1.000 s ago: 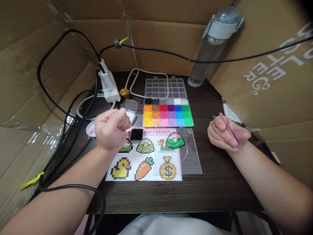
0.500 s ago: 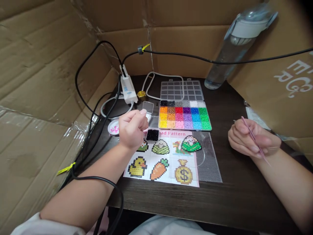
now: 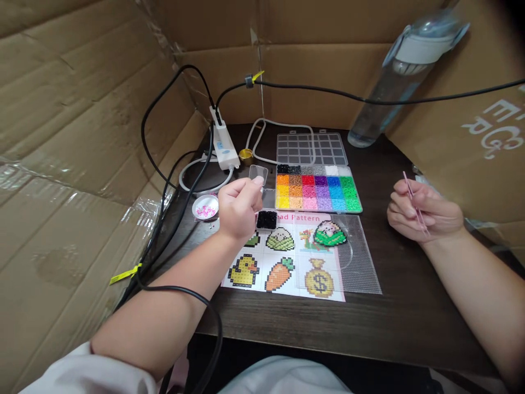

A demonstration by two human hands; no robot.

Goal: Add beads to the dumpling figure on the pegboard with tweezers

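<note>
My left hand (image 3: 239, 208) is closed in a fist, thumb on top, just left of a small clear box of black beads (image 3: 266, 220). What its fingers hold, if anything, is hidden. My right hand (image 3: 424, 212) is raised at the right and closed on pink tweezers (image 3: 416, 205). A printed bead pattern sheet (image 3: 256, 282) lies between the hands. On its right part rests a clear pegboard (image 3: 363, 262), which carries a green, white and black bead piece (image 3: 330, 234). A white dish (image 3: 199, 213) with pink beads stands left of my left hand.
Behind the sheet lies an open bead case (image 3: 319, 189) with many colours, its clear lid (image 3: 311, 148) folded back. A white power strip (image 3: 224, 143) and black cables (image 3: 143, 128) are at the left. A water bottle (image 3: 389, 87) leans at the back right. Cardboard walls (image 3: 320, 65) surround the table.
The whole view has shifted slightly right and up. My left hand has moved a little right, towards the black beads. My right hand has turned, and the tweezers point more upright.
</note>
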